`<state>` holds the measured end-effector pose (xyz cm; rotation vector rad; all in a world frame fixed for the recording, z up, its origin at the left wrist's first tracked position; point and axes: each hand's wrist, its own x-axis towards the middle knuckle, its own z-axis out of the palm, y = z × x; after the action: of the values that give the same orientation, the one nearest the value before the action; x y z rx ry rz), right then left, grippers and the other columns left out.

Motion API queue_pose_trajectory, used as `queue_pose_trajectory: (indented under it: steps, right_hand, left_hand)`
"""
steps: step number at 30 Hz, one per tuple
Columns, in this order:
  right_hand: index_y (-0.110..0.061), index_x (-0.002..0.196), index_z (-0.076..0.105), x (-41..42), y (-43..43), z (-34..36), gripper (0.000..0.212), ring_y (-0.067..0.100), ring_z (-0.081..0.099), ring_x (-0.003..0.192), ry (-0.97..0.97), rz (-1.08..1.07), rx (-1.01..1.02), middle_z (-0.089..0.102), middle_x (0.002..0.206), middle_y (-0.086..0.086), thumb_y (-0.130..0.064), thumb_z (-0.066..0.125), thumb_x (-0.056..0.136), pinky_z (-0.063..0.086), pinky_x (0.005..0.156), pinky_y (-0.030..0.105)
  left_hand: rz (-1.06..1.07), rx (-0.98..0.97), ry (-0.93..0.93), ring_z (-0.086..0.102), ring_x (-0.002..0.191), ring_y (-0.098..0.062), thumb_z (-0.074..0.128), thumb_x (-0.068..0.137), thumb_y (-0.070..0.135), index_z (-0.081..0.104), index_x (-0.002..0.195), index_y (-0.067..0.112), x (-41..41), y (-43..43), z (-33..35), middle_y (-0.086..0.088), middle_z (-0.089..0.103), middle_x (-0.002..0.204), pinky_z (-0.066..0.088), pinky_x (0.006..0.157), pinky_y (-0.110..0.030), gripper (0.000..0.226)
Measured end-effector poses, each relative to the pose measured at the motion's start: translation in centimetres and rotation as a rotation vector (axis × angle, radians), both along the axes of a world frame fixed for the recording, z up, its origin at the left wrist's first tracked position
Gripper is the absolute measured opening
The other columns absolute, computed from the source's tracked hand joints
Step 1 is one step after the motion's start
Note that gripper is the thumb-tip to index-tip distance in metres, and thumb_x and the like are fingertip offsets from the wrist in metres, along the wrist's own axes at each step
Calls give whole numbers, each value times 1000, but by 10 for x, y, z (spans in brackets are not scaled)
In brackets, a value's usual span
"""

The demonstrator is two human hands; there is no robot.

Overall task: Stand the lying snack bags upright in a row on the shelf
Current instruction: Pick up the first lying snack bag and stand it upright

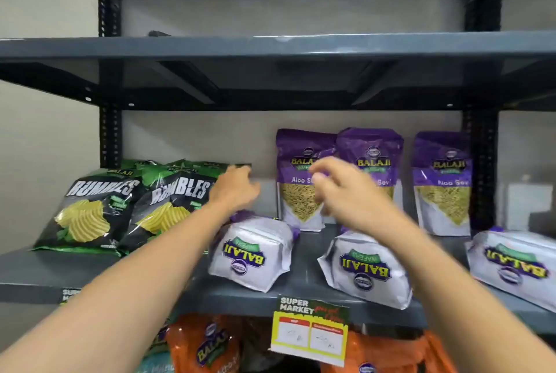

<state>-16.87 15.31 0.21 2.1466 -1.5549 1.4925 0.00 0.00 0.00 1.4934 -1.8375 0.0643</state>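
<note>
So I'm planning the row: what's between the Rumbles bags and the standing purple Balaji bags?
Head view: only the left hand over bare shelf, no bag standing there.

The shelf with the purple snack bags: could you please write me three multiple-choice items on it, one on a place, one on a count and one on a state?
1. Where do the black-and-green Rumbles bags sit on the shelf?
A. at its left end
B. at its right end
C. on the tier above

2. How many purple Balaji bags stand upright at the back?
A. one
B. three
C. five

3. How is the silver-bottomed bag under the left hand?
A. standing upright
B. lying flat, bottom toward the camera
C. hanging from a hook

Answers: 1 A, they lean left of both hands. 2 B, three stand against the wall. 3 B, this lying bag shows its logo upside down on the board.
</note>
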Motion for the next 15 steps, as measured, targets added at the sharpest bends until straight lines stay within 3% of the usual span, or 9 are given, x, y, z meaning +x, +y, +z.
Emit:
queue_pose_trajectory:
  steps: [3, 4, 7, 9, 10, 12, 14, 15]
  right_hand:
    - [-7, 132, 47, 29, -49, -22, 49, 35, 51, 125, 175, -217, 431, 53, 137, 22, -40, 31, 99, 40, 98, 38]
    - [-4, 139, 40, 36, -62, -30, 58, 36, 44, 133, 162, -232, 569, 44, 146, 24, -44, 27, 99, 36, 104, 39]
    - [1, 149, 24, 43, -96, -37, 78, 34, 32, 142, 55, -255, 723, 28, 157, 20, -56, 24, 96, 30, 112, 37]
    - [0, 150, 23, 47, -101, -42, 80, 34, 46, 132, -97, -196, 800, 32, 155, 17, -57, 33, 94, 44, 99, 37]
    - [-2, 150, 23, 49, -103, -45, 77, 33, 57, 116, -230, -131, 824, 39, 151, 16, -53, 40, 94, 52, 82, 36]
    - [-5, 148, 23, 50, -102, -45, 73, 25, 62, 83, -408, -50, 807, 50, 136, 16, -41, 53, 93, 52, 55, 32]
    - [-9, 147, 21, 46, -109, -39, 74, 21, 60, 75, -440, -37, 773, 52, 123, 12, -34, 61, 90, 51, 45, 28]
    - [-10, 146, 20, 43, -114, -35, 78, 23, 61, 81, -427, -56, 740, 52, 125, 11, -33, 65, 87, 51, 43, 27]
  left_hand:
    - [-78, 338, -2, 60, 116, -30, 56, 90, 25, 66, 117, 5, 18, -10, -13, -15, 64, 129, 46, 95, -31, 35]
    - [-81, 418, -39, 60, 116, -30, 56, 91, 27, 65, 119, 2, 21, -8, -17, -15, 63, 129, 47, 92, -30, 39]
    - [-145, 576, -50, 58, 111, -26, 49, 95, 32, 58, 127, 1, 20, -5, -28, -15, 58, 135, 41, 82, -26, 45]
    - [-192, 618, 101, 57, 101, -24, 51, 95, 25, 57, 126, -1, 20, -7, -32, -18, 58, 133, 41, 77, -27, 41]
    - [-188, 615, 149, 60, 101, -26, 55, 93, 24, 57, 125, -2, 21, -10, -35, -20, 60, 131, 43, 74, -27, 41]
    - [-192, 547, 249, 64, 104, -28, 62, 89, 21, 58, 123, -2, 24, -17, -39, -19, 64, 121, 46, 67, -26, 41]
    - [-235, 464, 403, 63, 93, -26, 66, 85, 12, 59, 117, 1, 27, -18, -39, -12, 65, 103, 47, 72, -26, 35]
    - [-256, 431, 471, 62, 89, -24, 68, 83, 8, 58, 116, 6, 28, -18, -39, -9, 65, 98, 49, 74, -27, 35]
